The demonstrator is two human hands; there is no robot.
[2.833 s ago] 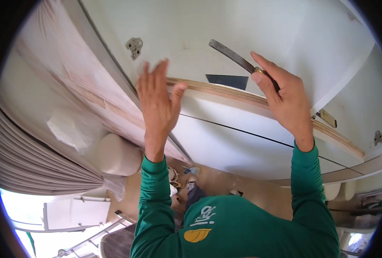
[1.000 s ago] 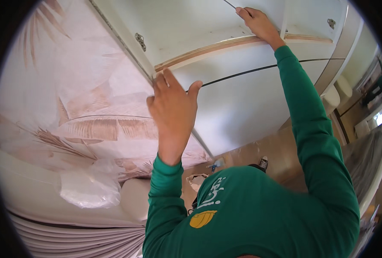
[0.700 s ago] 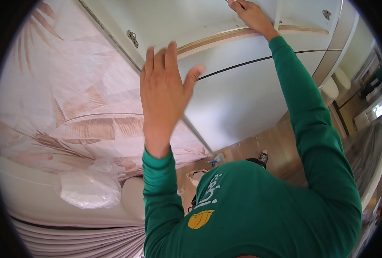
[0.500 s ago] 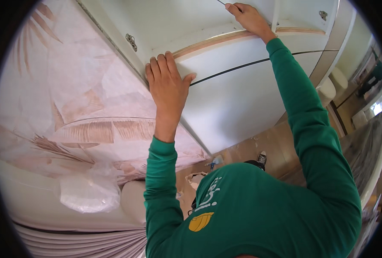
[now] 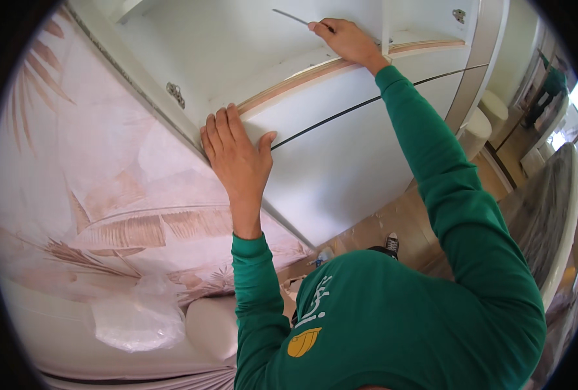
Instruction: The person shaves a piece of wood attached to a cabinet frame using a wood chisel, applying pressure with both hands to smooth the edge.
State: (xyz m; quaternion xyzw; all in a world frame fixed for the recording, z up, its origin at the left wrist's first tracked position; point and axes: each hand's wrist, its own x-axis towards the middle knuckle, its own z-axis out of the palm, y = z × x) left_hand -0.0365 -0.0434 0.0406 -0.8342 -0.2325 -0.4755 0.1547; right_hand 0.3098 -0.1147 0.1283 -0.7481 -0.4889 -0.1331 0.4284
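On the far left a wall covering printed with pale brown palm leaves (image 5: 107,195) fills the view, and below it a clear crumpled plastic bag (image 5: 139,318) lies on a cream upholstered seat (image 5: 211,325). Next comes the white cabinet side panel (image 5: 133,71) carrying a small metal hinge plate (image 5: 176,95).

The left hand (image 5: 237,153) lies flat and open against the corner of the white cabinet board with a bare wood-coloured edge (image 5: 315,71), fingers spread along that edge, thumb out to the side; it grips nothing and seems only to brace the board. Below the board, the white cabinet front with a thin dark seam (image 5: 341,162) runs down towards the brown floor (image 5: 399,221).

Further right, the right hand (image 5: 347,40) reaches up with its fingers pinched closed round the end of a thin grey metal blade-like tool (image 5: 292,17), which points leftwards over the board's top face, inside the cabinet.

The step in hand looks like working along the board's top with the tool while the other hand steadies it. The next move probably calls for keeping the brace firm and guiding the tool evenly along the surface.
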